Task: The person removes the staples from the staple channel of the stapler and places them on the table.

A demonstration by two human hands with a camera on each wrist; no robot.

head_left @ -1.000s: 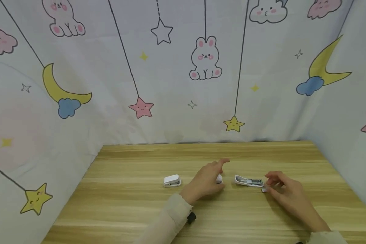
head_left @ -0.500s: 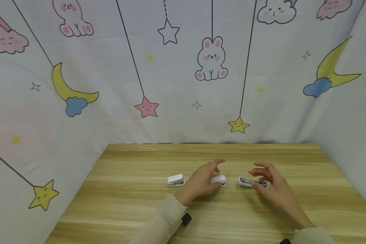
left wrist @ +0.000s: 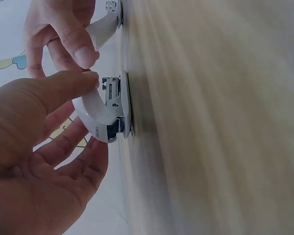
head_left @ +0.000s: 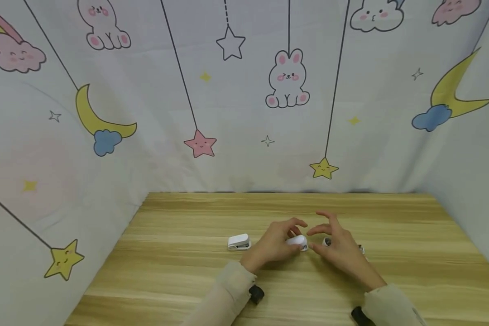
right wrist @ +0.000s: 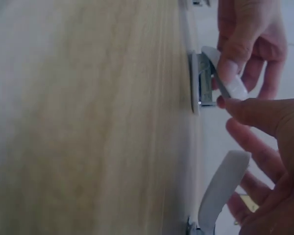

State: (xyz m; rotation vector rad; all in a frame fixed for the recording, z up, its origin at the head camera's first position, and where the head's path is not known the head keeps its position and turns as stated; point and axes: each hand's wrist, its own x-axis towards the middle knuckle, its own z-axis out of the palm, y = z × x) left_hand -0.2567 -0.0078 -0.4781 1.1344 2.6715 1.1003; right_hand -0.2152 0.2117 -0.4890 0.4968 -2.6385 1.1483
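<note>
My left hand (head_left: 274,242) pinches the small white plastic stapler (head_left: 297,241) at mid-desk, steadying it on the pale wooden desk (head_left: 179,267). My right hand (head_left: 339,246), fingers loosely spread, hovers just right, its thumb meeting the stapler.

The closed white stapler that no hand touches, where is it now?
In the head view the closed white stapler lies on the wooden table, just left of the left hand.
</note>
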